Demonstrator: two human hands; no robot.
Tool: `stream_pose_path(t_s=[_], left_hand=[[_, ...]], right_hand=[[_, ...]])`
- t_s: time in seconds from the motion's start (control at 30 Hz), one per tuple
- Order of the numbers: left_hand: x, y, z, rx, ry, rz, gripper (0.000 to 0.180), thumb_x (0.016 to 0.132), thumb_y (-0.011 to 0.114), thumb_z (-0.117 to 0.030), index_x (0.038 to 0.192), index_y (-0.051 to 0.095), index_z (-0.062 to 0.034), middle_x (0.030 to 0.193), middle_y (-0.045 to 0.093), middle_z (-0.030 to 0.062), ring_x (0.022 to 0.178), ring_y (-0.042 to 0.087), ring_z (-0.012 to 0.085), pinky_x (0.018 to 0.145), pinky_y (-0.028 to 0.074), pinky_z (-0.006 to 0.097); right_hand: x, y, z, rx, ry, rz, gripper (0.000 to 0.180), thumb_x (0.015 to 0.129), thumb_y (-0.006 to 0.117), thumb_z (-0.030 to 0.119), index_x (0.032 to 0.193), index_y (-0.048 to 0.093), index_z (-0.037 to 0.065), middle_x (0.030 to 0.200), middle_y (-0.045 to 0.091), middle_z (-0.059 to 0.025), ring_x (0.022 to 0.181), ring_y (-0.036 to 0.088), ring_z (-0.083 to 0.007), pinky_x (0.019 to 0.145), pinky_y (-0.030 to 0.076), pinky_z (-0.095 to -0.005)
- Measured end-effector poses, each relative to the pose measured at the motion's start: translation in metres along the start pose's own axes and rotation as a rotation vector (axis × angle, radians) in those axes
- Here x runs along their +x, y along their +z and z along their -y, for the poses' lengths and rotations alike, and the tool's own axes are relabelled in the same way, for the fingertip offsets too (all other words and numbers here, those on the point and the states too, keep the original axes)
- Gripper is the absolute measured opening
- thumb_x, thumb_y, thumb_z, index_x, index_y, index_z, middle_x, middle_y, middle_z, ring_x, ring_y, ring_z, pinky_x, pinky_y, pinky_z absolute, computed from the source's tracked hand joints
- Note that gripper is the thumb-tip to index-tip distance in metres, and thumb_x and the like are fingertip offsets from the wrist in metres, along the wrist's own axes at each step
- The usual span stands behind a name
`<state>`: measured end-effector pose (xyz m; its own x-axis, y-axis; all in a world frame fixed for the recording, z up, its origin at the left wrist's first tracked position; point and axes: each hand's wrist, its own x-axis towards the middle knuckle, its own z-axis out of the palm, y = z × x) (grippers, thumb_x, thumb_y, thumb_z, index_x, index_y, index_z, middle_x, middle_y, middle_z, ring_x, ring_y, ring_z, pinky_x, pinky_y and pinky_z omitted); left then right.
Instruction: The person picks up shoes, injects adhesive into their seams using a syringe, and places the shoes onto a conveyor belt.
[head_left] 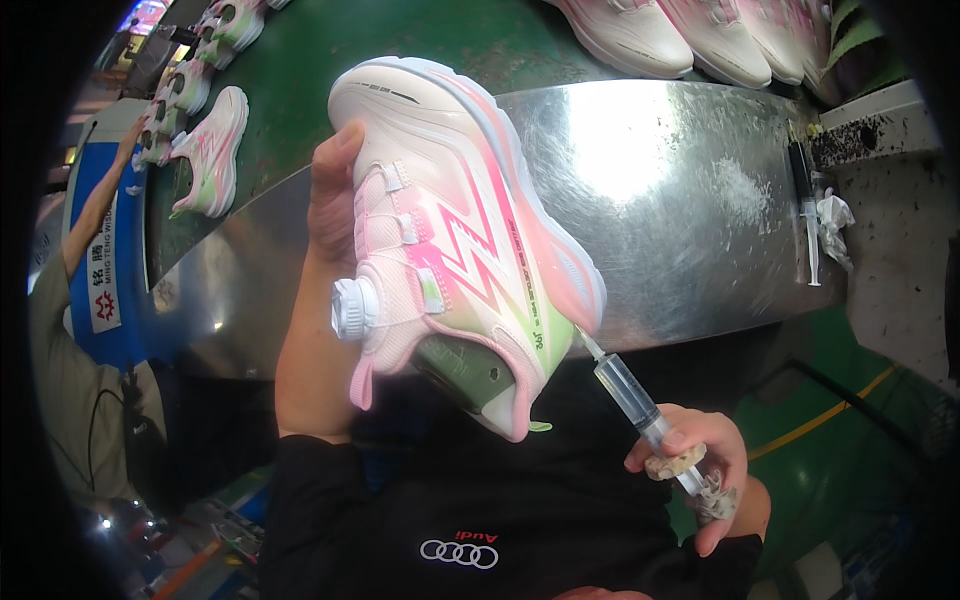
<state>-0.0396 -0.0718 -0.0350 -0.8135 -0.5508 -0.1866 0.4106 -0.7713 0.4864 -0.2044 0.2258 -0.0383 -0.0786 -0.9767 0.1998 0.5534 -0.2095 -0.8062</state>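
My left hand [335,190] grips a pink, white and green sneaker [470,210] from its left side, thumb near the toe. The sneaker is tilted, its toe pointing away and its side facing up. A white dial [352,308] sits on its tongue, and a dark green insert [465,372] shows in its opening. Closed round a clear syringe [630,392] is my right hand [705,455]. Crumpled whitish wrapping covers the syringe's finger end and plunger. The syringe's tip meets the sneaker's sole edge at the heel; whether anything comes out is too small to tell.
A shiny metal plate [690,270] lies on the green bench [430,35]. On the right are a second syringe [806,215] and crumpled white paper [833,228]. More sneakers [640,40] stand at the back; others [215,150] line the left, near another person's arm [95,205].
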Motion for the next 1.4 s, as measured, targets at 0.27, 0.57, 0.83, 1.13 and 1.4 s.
stream_pose_path(t_s=[0.27,0.57,0.83,1.13,1.4], left_hand=[[-0.002,-0.006,-0.008,0.203,-0.023,-0.182,0.050,0.079,0.058,-0.035,0.116,0.050,-0.0024,0.109,0.060,0.0144,0.097,0.061,0.0273,0.087,0.049,0.044],[-0.050,-0.007,-0.030,0.370,-0.086,-0.400,0.064,0.083,0.054,-0.031,0.128,0.032,0.0091,0.122,0.047,0.0267,0.108,0.053,0.0357,0.092,0.044,0.048],[-0.102,-0.032,-0.039,0.754,0.036,-0.415,0.046,0.080,0.061,-0.019,0.115,0.046,0.0069,0.114,0.054,0.0196,0.102,0.056,0.0268,0.088,0.047,0.039],[-0.166,-0.020,-0.014,0.658,-0.058,-0.537,0.054,0.078,0.060,-0.010,0.126,0.036,0.0014,0.117,0.052,0.0167,0.104,0.055,0.0260,0.091,0.045,0.038],[-0.177,0.006,0.033,0.363,-0.219,-0.351,0.075,0.072,0.071,-0.018,0.130,0.031,0.0077,0.128,0.045,0.0206,0.117,0.047,0.0300,0.102,0.034,0.042]], right_hand=[[-0.004,-0.003,-0.007,0.035,0.037,-0.001,0.083,0.055,0.085,0.037,0.117,0.049,-0.004,0.096,0.059,-0.0149,0.078,0.051,-0.0170,0.064,0.039,-0.0254],[0.004,-0.013,-0.021,-0.022,0.004,0.018,0.082,0.055,0.086,0.035,0.118,0.049,-0.002,0.097,0.055,-0.0067,0.069,0.038,-0.0085,0.057,0.031,-0.0207],[0.019,-0.008,-0.022,-0.209,0.005,0.042,0.078,0.057,0.084,0.028,0.121,0.047,0.001,0.103,0.055,-0.0083,0.083,0.051,-0.0139,0.065,0.041,-0.0229],[0.022,0.008,-0.018,-0.326,0.017,0.034,0.075,0.057,0.084,0.029,0.117,0.049,0.001,0.098,0.057,-0.0091,0.077,0.051,-0.0179,0.066,0.042,-0.0265],[0.017,0.022,-0.006,-0.329,0.048,0.020,0.075,0.057,0.084,0.029,0.115,0.049,-0.002,0.097,0.058,-0.0108,0.074,0.051,-0.0201,0.065,0.041,-0.0279]])
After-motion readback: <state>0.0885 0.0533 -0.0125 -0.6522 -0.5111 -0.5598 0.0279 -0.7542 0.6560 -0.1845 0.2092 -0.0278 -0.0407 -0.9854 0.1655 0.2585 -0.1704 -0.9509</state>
